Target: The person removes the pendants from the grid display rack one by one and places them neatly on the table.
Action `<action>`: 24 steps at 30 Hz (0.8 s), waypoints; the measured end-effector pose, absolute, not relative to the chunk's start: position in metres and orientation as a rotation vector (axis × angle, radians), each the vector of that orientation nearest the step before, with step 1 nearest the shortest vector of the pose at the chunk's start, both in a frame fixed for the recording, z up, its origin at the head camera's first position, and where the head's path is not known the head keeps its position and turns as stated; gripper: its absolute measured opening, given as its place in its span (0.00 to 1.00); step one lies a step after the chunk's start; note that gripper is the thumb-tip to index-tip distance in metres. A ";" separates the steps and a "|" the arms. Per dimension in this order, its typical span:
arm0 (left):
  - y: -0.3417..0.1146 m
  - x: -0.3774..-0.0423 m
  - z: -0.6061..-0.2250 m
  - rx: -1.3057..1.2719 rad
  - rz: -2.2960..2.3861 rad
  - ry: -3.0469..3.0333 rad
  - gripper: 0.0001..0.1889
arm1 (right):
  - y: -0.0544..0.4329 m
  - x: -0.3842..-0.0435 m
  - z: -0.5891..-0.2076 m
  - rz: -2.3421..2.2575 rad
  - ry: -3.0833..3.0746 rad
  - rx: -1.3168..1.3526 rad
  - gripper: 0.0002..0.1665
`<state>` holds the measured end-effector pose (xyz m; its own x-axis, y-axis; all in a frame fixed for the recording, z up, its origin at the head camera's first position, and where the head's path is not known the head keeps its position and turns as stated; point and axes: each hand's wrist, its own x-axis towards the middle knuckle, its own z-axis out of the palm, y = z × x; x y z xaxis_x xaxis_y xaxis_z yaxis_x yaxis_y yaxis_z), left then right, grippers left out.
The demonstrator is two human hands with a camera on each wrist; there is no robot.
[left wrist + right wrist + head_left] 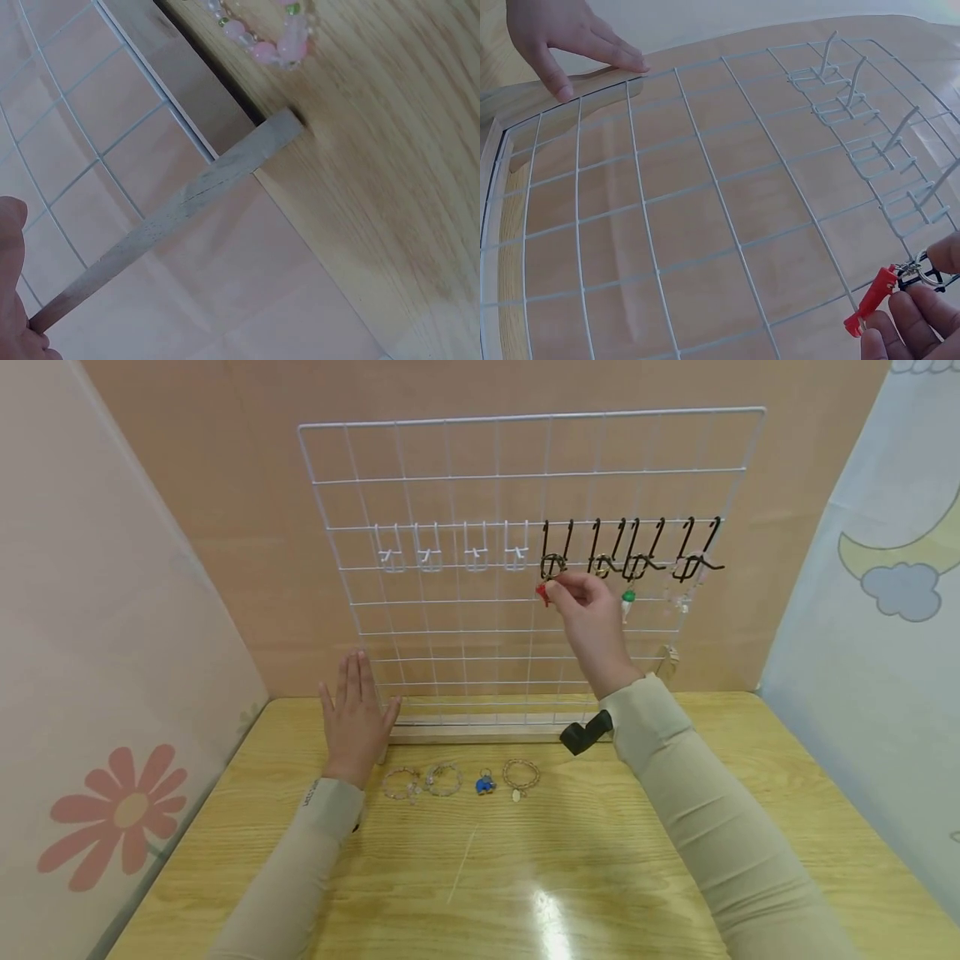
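Red keychain (pixel 873 297) in right hand (pixel 592 620); left hand (pixel 352 717) touches post (pixel 166 214).

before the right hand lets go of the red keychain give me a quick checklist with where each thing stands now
1. Right hand has hold of the red keychain: ok, fingers pinch it near its ring end.
2. Keychain lined up with the leftmost black hook: ok, it is right at that hook.
3. Ring fully over the hook: cannot tell, fingers and metal overlap.
4. Left hand on the rack: ok, it touches the left edge.
5. White hooks free: ok, all four bare.
6. Table cleared: not ok, a blue keychain and three bracelets lie there.
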<state>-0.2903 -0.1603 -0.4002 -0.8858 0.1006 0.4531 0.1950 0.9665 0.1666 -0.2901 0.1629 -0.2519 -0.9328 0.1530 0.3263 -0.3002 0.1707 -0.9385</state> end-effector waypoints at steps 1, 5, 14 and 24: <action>-0.160 -0.290 -0.400 -0.211 -0.295 -2.664 0.49 | 0.162 -0.291 -0.252 1.819 -2.112 0.134 0.23; -0.161 -0.291 -0.400 -0.211 -0.312 -2.676 0.49 | 0.160 -0.295 -0.250 1.829 -2.104 0.125 0.21; -0.160 -0.290 -0.399 -0.204 -0.318 -2.683 0.49 | 0.157 -0.295 -0.248 1.882 -2.035 0.086 0.12; -0.160 -0.291 -0.401 -0.216 -0.329 -2.651 0.49 | 0.154 -0.288 -0.246 1.897 -1.898 0.142 0.08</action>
<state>-0.2908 -0.1596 -0.4009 -0.8830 0.0968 0.4593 0.2060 0.9591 0.1940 -0.2877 0.1539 -0.2463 -0.8933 0.2391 0.3805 -0.3805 0.0483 -0.9235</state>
